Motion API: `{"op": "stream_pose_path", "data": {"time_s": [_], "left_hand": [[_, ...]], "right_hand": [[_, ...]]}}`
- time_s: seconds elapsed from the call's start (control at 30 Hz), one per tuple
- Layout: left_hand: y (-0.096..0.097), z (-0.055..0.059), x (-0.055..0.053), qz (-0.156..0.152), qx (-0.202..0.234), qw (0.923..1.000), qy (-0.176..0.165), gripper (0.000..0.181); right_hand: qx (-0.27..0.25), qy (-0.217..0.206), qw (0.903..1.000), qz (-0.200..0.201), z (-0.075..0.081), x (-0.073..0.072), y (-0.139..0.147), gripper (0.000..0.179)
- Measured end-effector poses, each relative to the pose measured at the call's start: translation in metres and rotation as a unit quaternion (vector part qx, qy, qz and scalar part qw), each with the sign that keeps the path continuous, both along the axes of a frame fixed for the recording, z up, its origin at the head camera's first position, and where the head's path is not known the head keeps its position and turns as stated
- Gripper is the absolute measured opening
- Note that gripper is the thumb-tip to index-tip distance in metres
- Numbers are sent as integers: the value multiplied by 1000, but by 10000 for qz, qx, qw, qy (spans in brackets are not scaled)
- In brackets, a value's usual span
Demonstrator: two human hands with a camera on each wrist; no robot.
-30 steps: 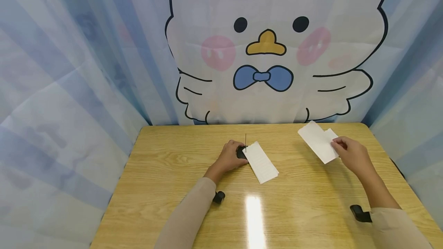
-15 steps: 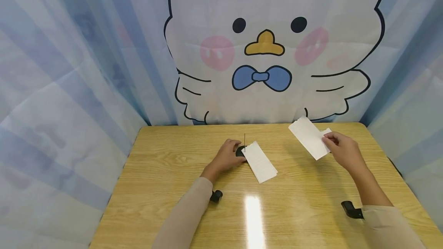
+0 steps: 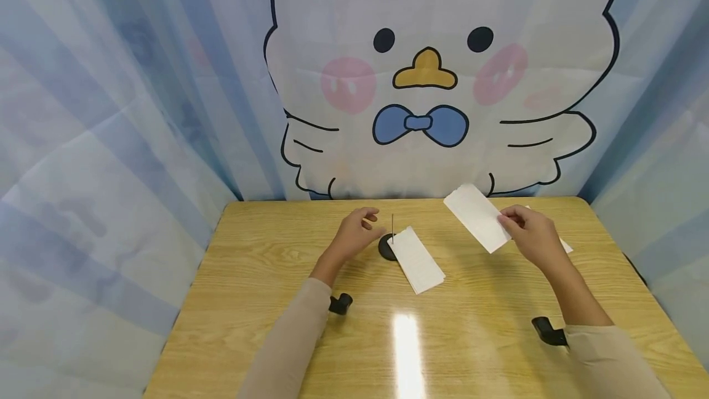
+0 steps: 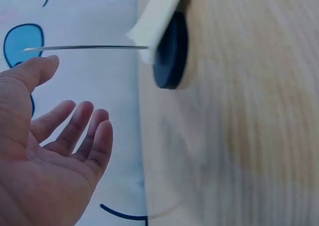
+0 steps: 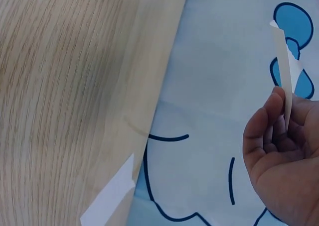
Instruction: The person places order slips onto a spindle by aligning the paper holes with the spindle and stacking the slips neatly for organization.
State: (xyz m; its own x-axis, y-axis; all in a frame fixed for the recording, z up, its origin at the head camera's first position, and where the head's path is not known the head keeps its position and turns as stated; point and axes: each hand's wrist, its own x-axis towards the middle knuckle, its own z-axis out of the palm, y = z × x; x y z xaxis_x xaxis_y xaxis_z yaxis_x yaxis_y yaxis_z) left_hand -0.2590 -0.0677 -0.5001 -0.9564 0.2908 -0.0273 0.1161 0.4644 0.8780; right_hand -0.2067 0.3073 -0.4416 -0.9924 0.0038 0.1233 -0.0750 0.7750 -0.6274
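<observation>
A receipt spike with a round black base (image 3: 386, 249) and a thin upright needle (image 3: 392, 225) stands on the table. Several white paper slips (image 3: 416, 262) are stacked at its foot, with the needle through their upper corner. My left hand (image 3: 356, 234) is just left of the base, apart from it, fingers loosely bent; the left wrist view shows an empty palm (image 4: 55, 171) beside the needle. To the right, my right hand (image 3: 528, 236) pinches one white paper slip (image 3: 477, 217) above the table, between thumb and fingers. In the right wrist view this slip (image 5: 284, 69) appears nearly edge-on.
Another white paper (image 3: 565, 246) lies on the table behind my right hand, partly hidden; its end shows in the right wrist view. The wooden table (image 3: 266, 288) meets a printed curtain (image 3: 426, 171) at the back, with more curtain on both sides.
My left hand has let go of the spike's base and drawn back leftward. My right hand has moved left with the paper slip, uncovering more of the paper on the table.
</observation>
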Motion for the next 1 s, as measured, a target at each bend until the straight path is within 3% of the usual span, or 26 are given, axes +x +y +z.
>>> {"op": "stream_pose_path", "data": {"time_s": [0.27, 0.5, 0.67, 1.0], "left_hand": [[-3, 24, -4, 238, 281, 9981, 501, 41], [3, 51, -5, 149, 372, 9949, 928, 34], [10, 63, -5, 81, 322, 9948, 965, 35], [23, 71, -7, -171, 587, 9954, 743, 27]], "right_hand": [[-109, 42, 9996, 245, 3, -7, -19, 35], [-310, 18, 9989, 347, 11, -11, -39, 34], [-413, 7, 9981, 463, 12, -14, -52, 31], [-618, 144, 9955, 700, 9, -13, -73, 25]]}}
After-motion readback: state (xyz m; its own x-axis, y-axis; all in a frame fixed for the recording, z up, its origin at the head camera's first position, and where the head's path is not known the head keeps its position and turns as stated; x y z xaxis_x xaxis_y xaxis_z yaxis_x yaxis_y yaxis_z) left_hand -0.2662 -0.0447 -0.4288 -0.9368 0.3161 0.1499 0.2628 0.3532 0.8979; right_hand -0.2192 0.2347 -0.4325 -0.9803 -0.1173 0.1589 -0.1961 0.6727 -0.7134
